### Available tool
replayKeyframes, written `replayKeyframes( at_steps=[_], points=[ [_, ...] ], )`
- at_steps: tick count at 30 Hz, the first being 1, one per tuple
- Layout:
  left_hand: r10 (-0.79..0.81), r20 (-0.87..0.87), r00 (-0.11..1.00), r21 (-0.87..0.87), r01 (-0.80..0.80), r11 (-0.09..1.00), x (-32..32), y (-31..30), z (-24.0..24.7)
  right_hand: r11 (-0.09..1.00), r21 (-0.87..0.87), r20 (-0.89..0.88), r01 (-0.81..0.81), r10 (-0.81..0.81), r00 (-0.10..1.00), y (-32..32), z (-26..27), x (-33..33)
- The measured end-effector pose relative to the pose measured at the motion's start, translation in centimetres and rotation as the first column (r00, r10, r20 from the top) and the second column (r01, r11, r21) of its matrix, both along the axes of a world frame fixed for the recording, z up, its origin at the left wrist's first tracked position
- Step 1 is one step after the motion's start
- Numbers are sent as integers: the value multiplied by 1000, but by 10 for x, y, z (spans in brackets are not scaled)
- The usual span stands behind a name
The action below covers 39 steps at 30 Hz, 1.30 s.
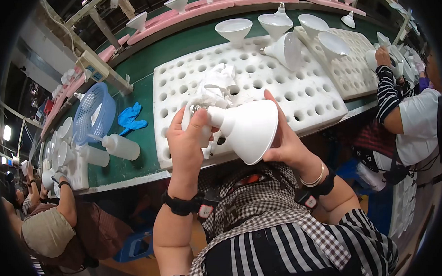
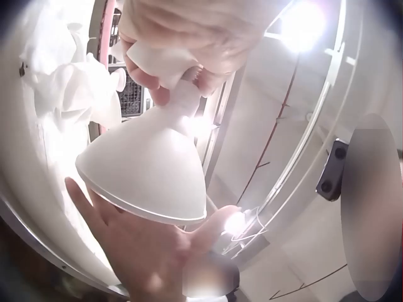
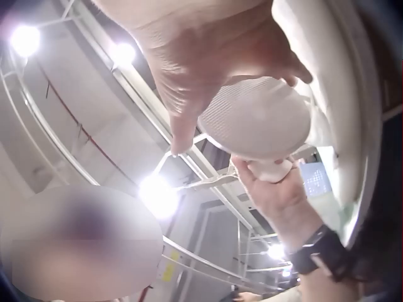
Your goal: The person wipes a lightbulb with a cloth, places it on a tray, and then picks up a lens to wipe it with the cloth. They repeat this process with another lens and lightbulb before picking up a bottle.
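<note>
I am watching the left hand [image 1: 184,139] gripping the narrow neck of a white cone [image 1: 247,130], fingers curled tight round it, held up over the near edge of the worktop [image 1: 134,163]. The right hand [image 1: 284,140] is cradling the wide mouth, fingers fairly straight and spread against the rim. I am judging the cone light, stiff and smooth, probably slippery, with a thin rim that could chip. So the neck is offering the surest hold, the palm only steadying. Just beyond, a crumpled cloth [image 1: 217,87] is lying on the holed tray [image 1: 307,98], and farther off more cones [image 1: 234,30] are standing in it.
</note>
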<state>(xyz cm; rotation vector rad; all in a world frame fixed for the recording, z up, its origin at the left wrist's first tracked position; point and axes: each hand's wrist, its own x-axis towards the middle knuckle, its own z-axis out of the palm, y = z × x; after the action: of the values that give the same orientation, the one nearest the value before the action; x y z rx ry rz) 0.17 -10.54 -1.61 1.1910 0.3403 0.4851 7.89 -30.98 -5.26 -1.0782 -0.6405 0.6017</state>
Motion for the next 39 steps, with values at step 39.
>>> replayKeyframes(
  at_steps=[39],
  points=[
    [-704, -460, 541, 263, 840, 474, 8, 47, 46, 967, -23, -143, -252, 246, 959, -2, 16, -6]
  ],
)
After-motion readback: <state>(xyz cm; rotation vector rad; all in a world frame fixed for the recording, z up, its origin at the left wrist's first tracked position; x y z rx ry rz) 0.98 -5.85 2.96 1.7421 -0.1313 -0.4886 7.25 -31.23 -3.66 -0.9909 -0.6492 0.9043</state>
